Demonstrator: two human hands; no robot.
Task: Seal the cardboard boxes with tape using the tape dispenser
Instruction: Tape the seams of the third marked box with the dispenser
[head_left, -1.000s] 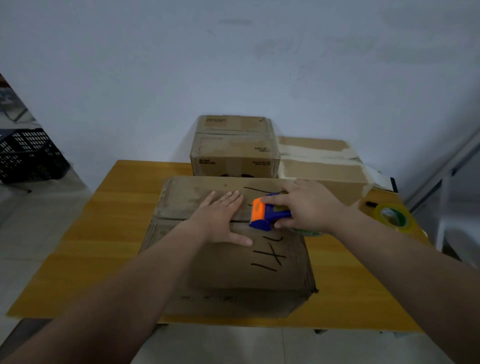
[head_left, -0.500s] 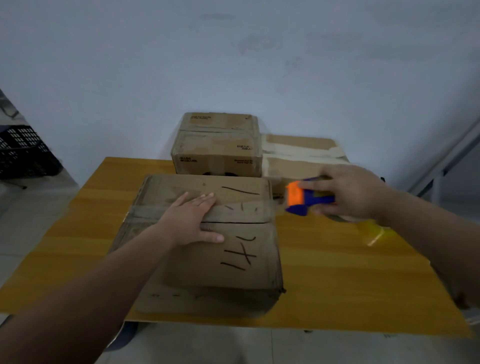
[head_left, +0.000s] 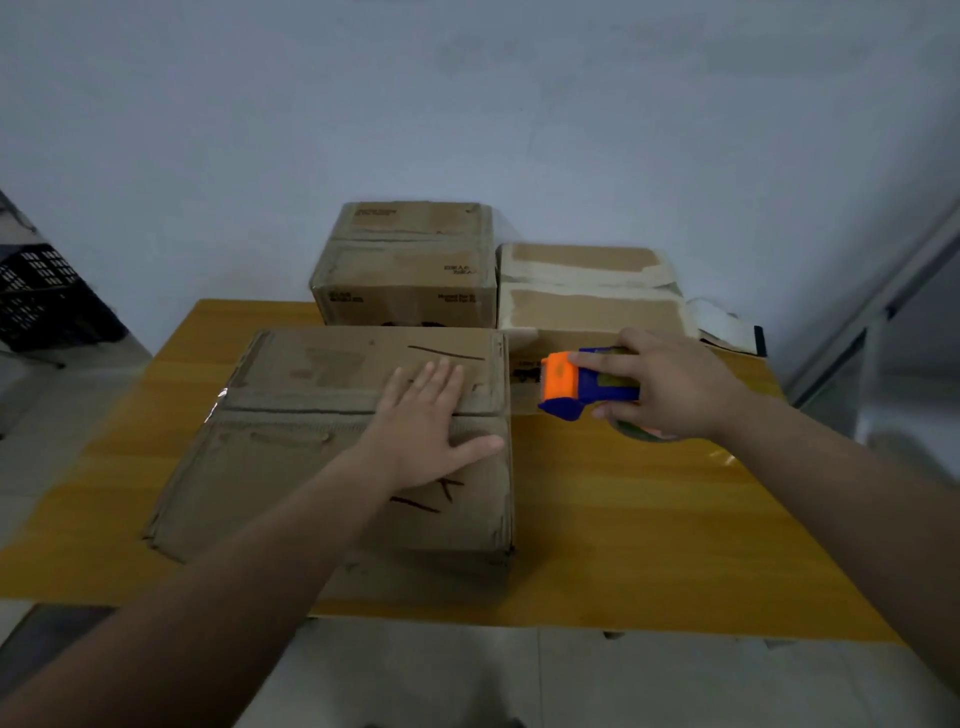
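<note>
At the left edge of the frame a black slatted crate (head_left: 47, 296) sits beside the yellow wooden table (head_left: 649, 519). Centre left, the large cardboard box (head_left: 311, 467) lies on the table, with a strip of clear tape (head_left: 291, 402) along its middle seam. The left hand (head_left: 421, 431) lies flat on the right part of the box top, over the seam, with fingers straight and thumb spread toward the right edge. Behind, in the upper centre, stands a smaller cardboard box (head_left: 405, 265), and touching its right side is a pale-taped box (head_left: 587, 301). Right of centre, the right hand (head_left: 670, 384) grips the orange-and-blue tape dispenser (head_left: 576, 382), fingers curled over its top and thumb underneath. The dispenser hangs above the table just off the large box's right edge, with its orange end toward the box.
</note>
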